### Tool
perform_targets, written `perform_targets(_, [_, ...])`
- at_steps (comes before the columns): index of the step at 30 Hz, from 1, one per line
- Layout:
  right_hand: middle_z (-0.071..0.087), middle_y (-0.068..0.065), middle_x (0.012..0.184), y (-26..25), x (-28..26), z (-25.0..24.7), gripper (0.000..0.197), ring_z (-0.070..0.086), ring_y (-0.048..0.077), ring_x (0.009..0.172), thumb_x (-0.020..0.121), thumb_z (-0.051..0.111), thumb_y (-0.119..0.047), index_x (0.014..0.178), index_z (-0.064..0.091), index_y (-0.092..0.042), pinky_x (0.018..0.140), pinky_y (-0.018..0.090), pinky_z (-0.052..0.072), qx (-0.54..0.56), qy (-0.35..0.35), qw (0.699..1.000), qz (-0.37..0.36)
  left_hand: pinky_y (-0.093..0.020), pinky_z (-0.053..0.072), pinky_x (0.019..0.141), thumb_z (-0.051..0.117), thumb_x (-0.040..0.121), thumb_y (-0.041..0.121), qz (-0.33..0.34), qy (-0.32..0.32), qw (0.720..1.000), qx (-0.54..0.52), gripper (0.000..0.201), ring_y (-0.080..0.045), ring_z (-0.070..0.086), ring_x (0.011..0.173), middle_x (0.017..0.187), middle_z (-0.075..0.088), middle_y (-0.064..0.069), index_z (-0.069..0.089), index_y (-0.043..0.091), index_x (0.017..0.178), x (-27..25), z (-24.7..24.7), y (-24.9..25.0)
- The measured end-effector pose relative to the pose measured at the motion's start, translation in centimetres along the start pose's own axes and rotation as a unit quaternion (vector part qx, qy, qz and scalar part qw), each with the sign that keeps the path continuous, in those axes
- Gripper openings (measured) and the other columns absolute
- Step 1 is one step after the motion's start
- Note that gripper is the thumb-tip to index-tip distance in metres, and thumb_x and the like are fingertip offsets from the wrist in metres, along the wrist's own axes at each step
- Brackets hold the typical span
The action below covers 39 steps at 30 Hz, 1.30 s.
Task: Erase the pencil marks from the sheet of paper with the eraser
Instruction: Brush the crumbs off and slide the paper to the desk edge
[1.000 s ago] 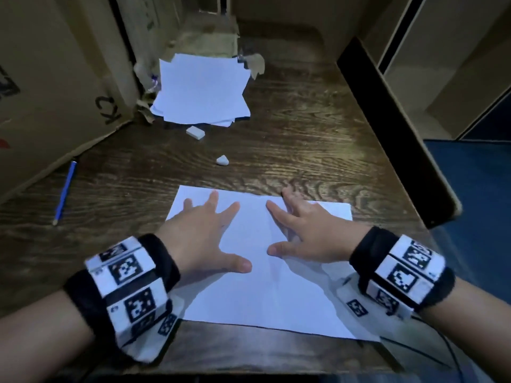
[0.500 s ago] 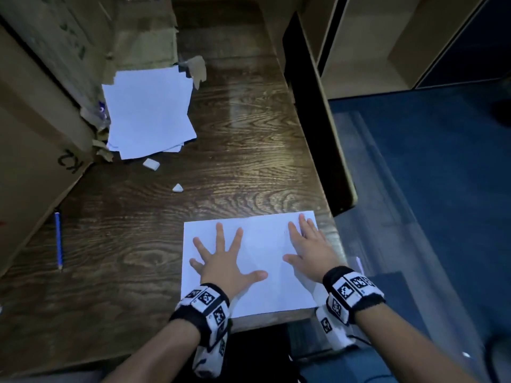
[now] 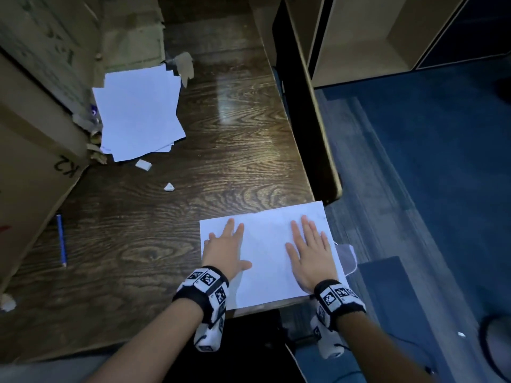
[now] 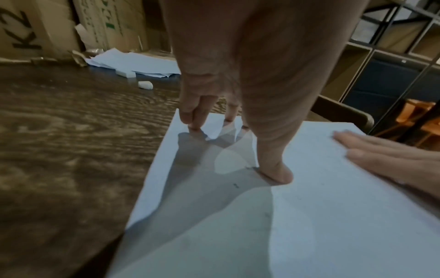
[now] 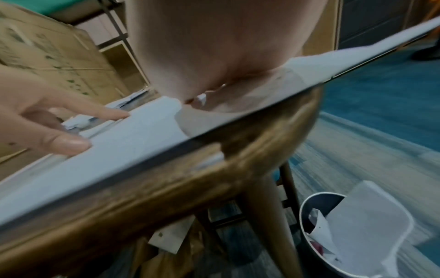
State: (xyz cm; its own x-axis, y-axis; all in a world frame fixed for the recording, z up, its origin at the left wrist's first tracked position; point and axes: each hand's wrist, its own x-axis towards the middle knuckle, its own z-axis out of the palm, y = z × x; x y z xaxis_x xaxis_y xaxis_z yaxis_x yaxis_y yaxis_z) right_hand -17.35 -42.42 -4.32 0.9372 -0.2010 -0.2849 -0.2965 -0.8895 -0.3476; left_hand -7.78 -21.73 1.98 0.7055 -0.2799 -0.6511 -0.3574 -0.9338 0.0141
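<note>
A white sheet of paper (image 3: 266, 252) lies at the near right corner of the dark wooden table (image 3: 171, 233), its right edge hanging past the table's side. My left hand (image 3: 225, 248) lies flat on its left part, fingers straight. My right hand (image 3: 309, 248) presses flat on its right part. Small dark specks (image 4: 235, 185) show on the sheet near my left thumb. Two white erasers lie farther back on the table: a block (image 3: 143, 165) and a smaller rounded piece (image 3: 169, 187). Neither hand holds anything.
A pile of white sheets (image 3: 138, 111) lies at the back left against cardboard boxes (image 3: 30, 150). A blue pencil (image 3: 61, 240) lies at the left. A waste bin with paper (image 5: 354, 235) stands on the blue carpet beside the table corner.
Both hands have slid the sheet to the right, from the table's middle front to its right corner, so that it overhangs the edge. The head view has swung right too.
</note>
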Motion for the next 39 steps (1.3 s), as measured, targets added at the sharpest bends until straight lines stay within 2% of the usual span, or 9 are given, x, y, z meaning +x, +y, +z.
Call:
perform_targets(4, [-0.001, 0.015, 0.168, -1.0, -0.1, -0.3, 0.061, 0.004, 0.032, 0.157, 0.107, 0.021, -0.038, 0.161, 0.014, -0.009, 0.127, 0.046, 0.01, 0.079, 0.075, 0.98, 0.164, -0.036, 0.045, 0.082, 0.065, 0.078, 0.072, 0.02, 0.042, 0.998, 0.042, 0.114, -0.028, 0.054, 0.112, 0.153, 0.026, -0.003, 0.007, 0.018, 0.16, 0.3, -1.1, -0.5])
perform_targets(10, [-0.013, 0.0, 0.168, -9.0, 1.3, 2.4, 0.059, -0.012, 0.02, 0.155, 0.106, 0.019, -0.041, 0.162, 0.007, -0.028, 0.125, 0.042, -0.006, 0.022, 0.008, 0.994, -0.106, -0.035, 0.052, 0.083, 0.063, 0.079, 0.07, 0.056, 0.042, 0.994, 0.087, 0.112, -0.028, 0.057, 0.111, 0.154, 0.025, -0.006, 0.01, 0.011, 0.158, 0.9, -1.5, -0.9])
perform_targets(12, [-0.015, -0.005, 0.168, -8.2, 2.3, 2.9, 0.058, -0.014, 0.018, 0.155, 0.107, 0.021, -0.044, 0.161, 0.005, -0.033, 0.124, 0.042, -0.009, 0.001, -0.015, 0.992, -0.125, -0.034, 0.051, 0.081, 0.063, 0.084, 0.064, 0.071, 0.029, 0.992, 0.098, 0.108, -0.028, 0.058, 0.114, 0.158, 0.021, -0.006, 0.008, 0.01, 0.159, 1.3, -2.1, -1.3])
perform_targets(16, [-0.006, -0.001, 0.168, -1.6, 2.3, 1.4, 0.055, 0.003, 0.025, 0.157, 0.108, 0.025, -0.037, 0.161, 0.012, -0.032, 0.123, 0.041, -0.007, -0.019, 0.041, 0.999, 0.0, -0.034, 0.046, 0.072, 0.065, 0.086, 0.06, 0.088, -0.003, 0.987, 0.132, 0.109, -0.028, 0.06, 0.111, 0.161, 0.013, -0.007, 0.003, 0.008, 0.159, 1.4, -2.8, -1.8])
perform_targets(21, [-0.002, 0.005, 0.169, 3.7, -1.3, -1.5, 0.061, 0.001, 0.024, 0.157, 0.105, 0.013, -0.04, 0.16, 0.017, -0.015, 0.127, 0.041, -0.003, 0.044, 0.104, 0.974, 0.196, -0.036, 0.048, 0.085, 0.063, 0.089, 0.058, 0.092, -0.047, 0.988, 0.112, 0.104, -0.031, 0.057, 0.121, 0.166, -0.005, -0.008, 0.002, 0.012, 0.16, 1.0, -2.8, -2.4])
perform_targets(27, [0.014, 0.004, 0.168, -5.8, 1.6, 2.8, 0.057, 0.02, 0.029, 0.154, 0.103, 0.032, -0.041, 0.158, 0.03, -0.027, 0.122, 0.045, 0.004, 0.023, 0.023, 0.992, -0.121, -0.036, 0.041, 0.108, 0.064, 0.089, 0.056, 0.106, -0.074, 0.988, 0.086, 0.101, -0.03, 0.039, 0.141, 0.167, -0.005, -0.004, 0.005, 0.017, 0.161, 1.8, -3.8, -3.2])
perform_targets(29, [0.016, 0.001, 0.168, -6.2, 2.3, 3.2, 0.055, 0.016, 0.025, 0.155, 0.103, 0.031, -0.042, 0.157, 0.029, -0.032, 0.123, 0.045, 0.004, 0.001, 0.023, 0.99, -0.139, -0.035, 0.038, 0.11, 0.067, 0.088, 0.054, 0.111, -0.082, 0.987, 0.079, 0.103, -0.028, 0.035, 0.144, 0.168, -0.008, -0.002, 0.004, 0.019, 0.161, 1.8, -3.8, -3.6])
perform_targets(37, [0.014, 0.005, 0.168, 3.4, 3.0, -0.8, 0.062, 0.014, 0.027, 0.156, 0.103, 0.017, -0.04, 0.159, 0.026, -0.014, 0.126, 0.046, 0.005, 0.063, 0.14, 0.974, 0.167, -0.035, 0.041, 0.11, 0.068, 0.087, 0.052, 0.104, -0.1, 0.989, 0.034, 0.106, -0.026, 0.037, 0.144, 0.166, -0.018, 0.003, -0.001, 0.022, 0.161, 1.8, -2.9, -4.2])
perform_targets(39, [0.021, 0.013, 0.166, 1.9, 3.8, -1.0, 0.062, 0.017, 0.03, 0.155, 0.104, 0.019, -0.036, 0.156, 0.029, -0.004, 0.126, 0.045, 0.006, 0.065, 0.15, 0.972, 0.171, -0.034, 0.039, 0.111, 0.069, 0.087, 0.051, 0.104, -0.099, 0.989, 0.03, 0.105, -0.026, 0.035, 0.145, 0.167, -0.016, 0.001, 0.001, 0.021, 0.161, 2.0, -3.0, -4.1])
